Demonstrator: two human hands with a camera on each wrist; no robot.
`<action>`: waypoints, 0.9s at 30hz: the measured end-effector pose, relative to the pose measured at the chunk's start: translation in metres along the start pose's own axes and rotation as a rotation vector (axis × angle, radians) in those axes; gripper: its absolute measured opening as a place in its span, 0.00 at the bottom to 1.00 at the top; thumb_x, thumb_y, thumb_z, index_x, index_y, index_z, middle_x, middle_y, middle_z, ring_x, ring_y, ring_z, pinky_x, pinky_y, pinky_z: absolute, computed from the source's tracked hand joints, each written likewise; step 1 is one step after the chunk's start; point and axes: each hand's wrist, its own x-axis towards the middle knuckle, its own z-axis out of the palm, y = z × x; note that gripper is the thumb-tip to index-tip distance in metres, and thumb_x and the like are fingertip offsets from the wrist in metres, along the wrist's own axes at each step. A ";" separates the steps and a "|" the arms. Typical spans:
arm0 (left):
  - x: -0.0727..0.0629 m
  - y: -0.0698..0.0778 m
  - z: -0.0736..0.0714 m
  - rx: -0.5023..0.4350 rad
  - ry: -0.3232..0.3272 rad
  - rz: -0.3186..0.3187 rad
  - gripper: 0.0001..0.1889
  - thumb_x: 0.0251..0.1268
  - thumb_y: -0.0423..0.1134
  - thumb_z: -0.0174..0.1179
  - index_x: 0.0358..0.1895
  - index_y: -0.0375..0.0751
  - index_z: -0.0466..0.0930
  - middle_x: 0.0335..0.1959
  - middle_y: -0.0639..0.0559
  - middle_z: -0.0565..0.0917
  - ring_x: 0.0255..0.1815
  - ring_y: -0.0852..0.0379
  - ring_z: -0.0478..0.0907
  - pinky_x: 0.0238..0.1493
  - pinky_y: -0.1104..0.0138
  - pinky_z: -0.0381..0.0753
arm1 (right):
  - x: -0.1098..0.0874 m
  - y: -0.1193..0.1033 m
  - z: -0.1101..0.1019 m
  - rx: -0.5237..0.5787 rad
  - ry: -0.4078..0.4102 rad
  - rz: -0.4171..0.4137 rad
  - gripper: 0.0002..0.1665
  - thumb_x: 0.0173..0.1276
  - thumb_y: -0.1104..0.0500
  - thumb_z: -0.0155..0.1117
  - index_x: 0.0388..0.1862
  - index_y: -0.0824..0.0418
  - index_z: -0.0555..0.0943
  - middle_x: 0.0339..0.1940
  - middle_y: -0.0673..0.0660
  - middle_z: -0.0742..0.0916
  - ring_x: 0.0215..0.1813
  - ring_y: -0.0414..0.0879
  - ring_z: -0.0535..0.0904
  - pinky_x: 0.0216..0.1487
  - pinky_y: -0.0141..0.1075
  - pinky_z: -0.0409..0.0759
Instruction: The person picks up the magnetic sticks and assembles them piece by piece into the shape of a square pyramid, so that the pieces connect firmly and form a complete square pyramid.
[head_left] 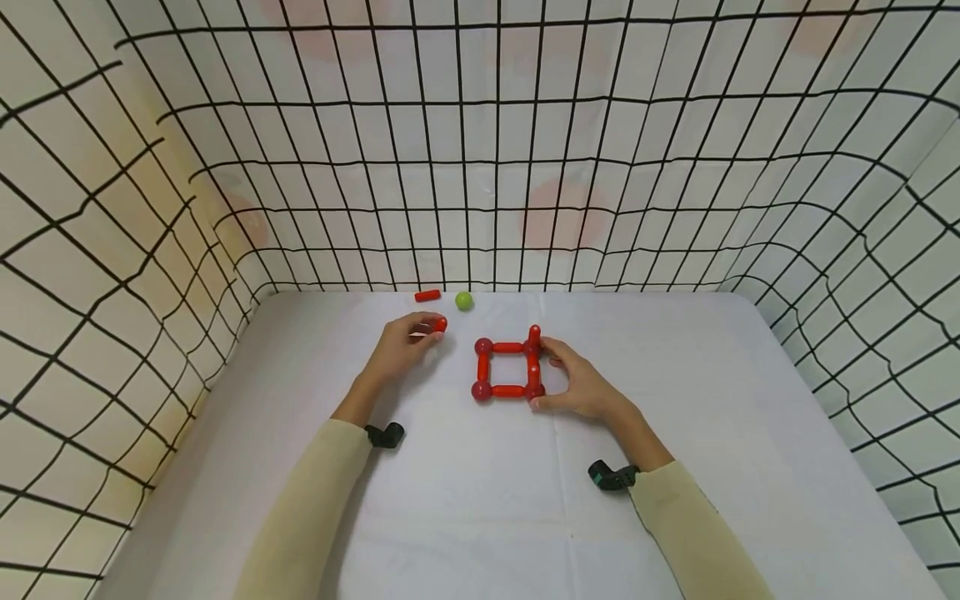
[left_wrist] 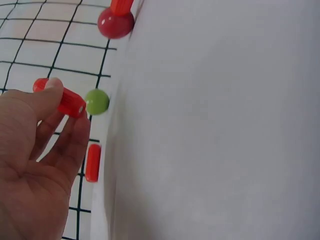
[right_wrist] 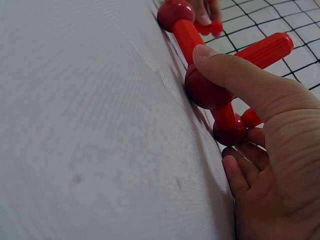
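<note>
A square frame (head_left: 483,367) of red rods and dark red balls lies on the white surface, ahead of me. Upright rods (right_wrist: 267,50) stand on its two right-hand corner balls. My right hand (head_left: 585,387) holds the frame's right side. Its thumb presses the near right ball (right_wrist: 206,90), and its fingers reach the far right ball (right_wrist: 230,133). To the left of the frame, my left hand (head_left: 401,343) pinches a loose red rod (left_wrist: 71,102) between thumb and fingertips, apart from the frame.
Behind my left hand lie another red rod (head_left: 427,295) and a green ball (head_left: 464,301), close to the far edge. White walls with a black grid (head_left: 495,162) rise at the back and both sides. Each wrist wears a small black camera (head_left: 386,435).
</note>
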 end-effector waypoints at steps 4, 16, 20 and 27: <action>-0.006 0.007 0.007 -0.063 -0.029 0.014 0.21 0.69 0.42 0.69 0.63 0.45 0.82 0.55 0.50 0.87 0.59 0.52 0.83 0.64 0.57 0.83 | 0.001 -0.001 0.001 -0.006 -0.005 0.003 0.69 0.50 0.42 0.86 0.84 0.52 0.55 0.83 0.55 0.64 0.80 0.58 0.65 0.80 0.54 0.64; -0.023 0.034 0.028 -0.171 -0.177 0.100 0.20 0.69 0.39 0.68 0.63 0.42 0.82 0.57 0.49 0.87 0.59 0.51 0.85 0.61 0.60 0.84 | 0.001 -0.001 0.000 -0.010 -0.002 -0.007 0.68 0.50 0.43 0.86 0.84 0.51 0.55 0.83 0.54 0.64 0.80 0.57 0.64 0.81 0.54 0.63; -0.027 0.037 0.032 -0.213 -0.228 0.124 0.20 0.69 0.36 0.68 0.62 0.41 0.83 0.57 0.48 0.87 0.59 0.50 0.85 0.60 0.61 0.85 | 0.001 0.001 0.001 -0.015 -0.001 -0.002 0.69 0.50 0.42 0.86 0.84 0.51 0.55 0.83 0.54 0.64 0.80 0.57 0.64 0.81 0.54 0.63; -0.030 0.038 0.038 -0.243 -0.317 0.136 0.19 0.69 0.36 0.68 0.62 0.43 0.83 0.56 0.50 0.87 0.61 0.52 0.84 0.59 0.64 0.85 | 0.001 0.002 0.001 -0.011 0.003 -0.005 0.69 0.50 0.42 0.86 0.84 0.50 0.55 0.83 0.54 0.64 0.81 0.57 0.64 0.81 0.54 0.62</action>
